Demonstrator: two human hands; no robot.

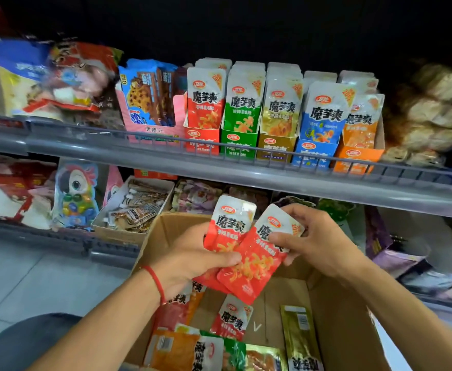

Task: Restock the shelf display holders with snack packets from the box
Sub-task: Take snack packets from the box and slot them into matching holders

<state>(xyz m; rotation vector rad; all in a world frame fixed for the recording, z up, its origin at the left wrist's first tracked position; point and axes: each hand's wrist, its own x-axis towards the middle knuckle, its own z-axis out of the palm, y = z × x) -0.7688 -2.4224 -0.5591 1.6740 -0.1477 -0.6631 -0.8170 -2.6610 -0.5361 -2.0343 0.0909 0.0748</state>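
Both hands over cardboard box (166, 226): L hand (192, 259) pinches red snack packets (228, 226), R hand (310, 239) pinches front red packet (254, 266). Display holders (202, 141) on shelf (219, 167) above, already stocked w/ packets.

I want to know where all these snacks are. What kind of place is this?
Most likely a small shop or supermarket aisle. Grey shelves hold rows of snack packets in coloured display holders, and a cardboard box of extra packets sits below. The left hand and right hand hold red packets.
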